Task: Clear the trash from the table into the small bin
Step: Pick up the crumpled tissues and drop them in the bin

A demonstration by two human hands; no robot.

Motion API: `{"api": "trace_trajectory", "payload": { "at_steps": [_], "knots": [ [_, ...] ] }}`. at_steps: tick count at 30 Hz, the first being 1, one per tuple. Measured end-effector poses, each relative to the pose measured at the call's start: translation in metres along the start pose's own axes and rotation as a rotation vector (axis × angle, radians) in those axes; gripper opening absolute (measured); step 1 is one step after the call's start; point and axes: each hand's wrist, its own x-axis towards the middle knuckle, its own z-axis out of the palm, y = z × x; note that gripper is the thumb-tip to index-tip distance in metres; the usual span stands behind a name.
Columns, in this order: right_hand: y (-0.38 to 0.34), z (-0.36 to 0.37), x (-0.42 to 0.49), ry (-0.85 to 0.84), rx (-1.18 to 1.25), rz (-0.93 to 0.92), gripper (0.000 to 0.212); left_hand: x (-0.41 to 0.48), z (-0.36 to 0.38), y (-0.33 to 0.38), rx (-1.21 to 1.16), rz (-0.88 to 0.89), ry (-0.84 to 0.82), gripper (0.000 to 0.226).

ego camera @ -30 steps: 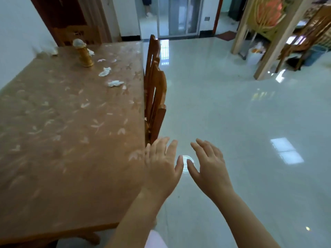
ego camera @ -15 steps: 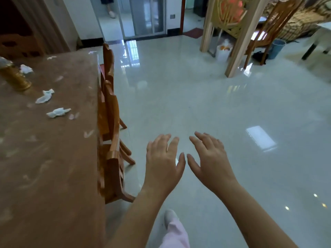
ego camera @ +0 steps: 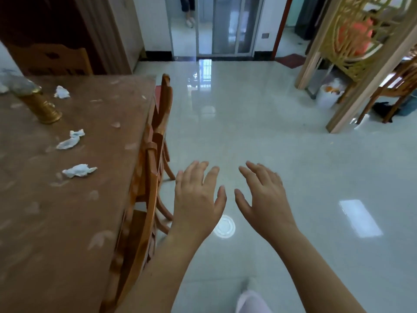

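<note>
Both the left hand and right hand hover empty, fingers spread wide; the far white bin holds orange scraps.

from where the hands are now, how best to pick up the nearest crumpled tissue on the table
Pinch the crumpled tissue across its bunched middle, from above, with the left hand. It lies flat and elongated on the table; its thin ends would likely tear or slip.

A: Table is placed at left; three tissue wads are laid on it, beside a cylinder.

B: Chairs are tucked along its right edge. Bin is set far right (behind the post).
</note>
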Motion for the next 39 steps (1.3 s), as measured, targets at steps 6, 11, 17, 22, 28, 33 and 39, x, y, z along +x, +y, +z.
{"api": "trace_trajectory", "payload": {
  "at_steps": [6, 11, 17, 22, 28, 33, 39],
  "knots": [
    [0.028, 0.030, 0.109, -0.013, 0.076, -0.116, 0.042, 0.080, 0.031, -0.035, 0.086, -0.153, 0.039, 0.038],
    [0.047, 0.043, 0.213, -0.044, 0.120, -0.274, 0.041, 0.167, 0.052, -0.050, 0.139, -0.273, 0.119, 0.035],
    [0.035, 0.077, 0.309, -0.119, 0.189, -0.455, 0.039, 0.228, 0.059, -0.087, 0.220, -0.429, 0.225, 0.036],
    [-0.004, 0.117, 0.355, -0.198, 0.248, -0.603, 0.039, 0.234, 0.052, -0.140, 0.256, -0.626, 0.312, 0.037],
    [-0.068, 0.171, 0.397, -0.300, 0.265, -0.709, 0.042, 0.233, 0.034, -0.215, 0.295, -0.794, 0.368, 0.032],
    [-0.137, 0.215, 0.430, -0.397, 0.259, -0.895, 0.045, 0.227, 0.011, -0.272, 0.294, -0.957, 0.513, 0.031],
    [-0.204, 0.267, 0.443, -0.542, 0.306, -1.121, 0.045, 0.213, 0.004, -0.318, 0.317, -1.171, 0.581, 0.032]
  ]
}}
